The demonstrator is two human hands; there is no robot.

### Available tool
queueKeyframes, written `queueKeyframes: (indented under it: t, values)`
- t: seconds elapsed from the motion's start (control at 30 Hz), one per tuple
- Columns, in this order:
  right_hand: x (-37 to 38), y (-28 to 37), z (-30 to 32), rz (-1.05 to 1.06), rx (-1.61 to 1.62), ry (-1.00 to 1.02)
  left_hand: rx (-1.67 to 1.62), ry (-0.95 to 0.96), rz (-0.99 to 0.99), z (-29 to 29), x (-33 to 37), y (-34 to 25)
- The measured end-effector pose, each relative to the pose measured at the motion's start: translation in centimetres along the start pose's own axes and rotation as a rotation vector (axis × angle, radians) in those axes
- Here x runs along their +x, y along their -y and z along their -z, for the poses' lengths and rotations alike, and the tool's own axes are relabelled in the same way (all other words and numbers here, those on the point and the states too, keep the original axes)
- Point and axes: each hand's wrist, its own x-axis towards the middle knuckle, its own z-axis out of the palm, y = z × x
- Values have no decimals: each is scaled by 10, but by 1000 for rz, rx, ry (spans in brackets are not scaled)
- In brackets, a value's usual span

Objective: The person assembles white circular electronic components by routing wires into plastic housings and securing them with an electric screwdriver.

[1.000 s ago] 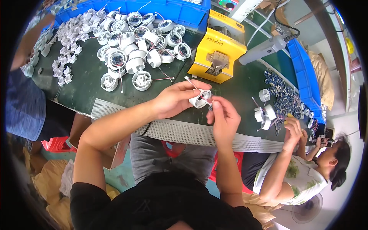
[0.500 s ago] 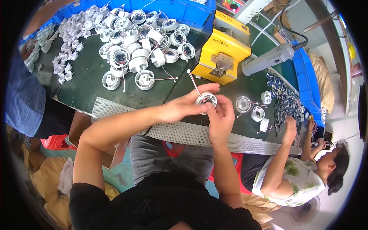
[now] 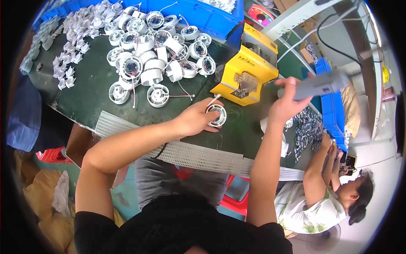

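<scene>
My left hand [image 3: 195,119] presses a round white housing [image 3: 217,115] flat on the dark green table [image 3: 97,91], in front of a yellow box-shaped machine [image 3: 247,70]. My right hand [image 3: 287,101] is raised to the right and grips the handle of a grey hanging power screwdriver [image 3: 323,84]. The screwdriver lies roughly level, above and right of the housing, apart from it.
A heap of white round housings with thin wires [image 3: 156,46] lies at the table's back, with small white parts [image 3: 67,63] to the left. Blue bins [image 3: 203,15] line the far edge. A perforated grey strip [image 3: 186,154] runs along the near edge. Another person [image 3: 321,190] works at right.
My right hand left the housing and rose to the right, taking hold of the grey screwdriver. My left hand now holds the housing down on the table alone.
</scene>
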Motion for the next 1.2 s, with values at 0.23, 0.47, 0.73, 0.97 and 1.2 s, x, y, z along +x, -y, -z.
queueKeyframes:
  t: [0.23, 0.47, 0.73, 0.97, 1.2]
  values:
    - [-16, 15, -41, -113, 125, 105, -22, -51, 16, 0, 5, 5]
    - [-19, 16, -45, -199, 159, 144, 16, -99, 40, -2, 4, -2]
    - [-23, 13, -44, -194, 111, 125, 17, -120, 66, -4, 3, -5]
    - [-69, 48, -42, -347, 334, 107, -52, -159, 36, -4, 5, -3]
    - [-89, 46, -46, -364, 344, 142, -86, -144, 31, -1, 5, -3]
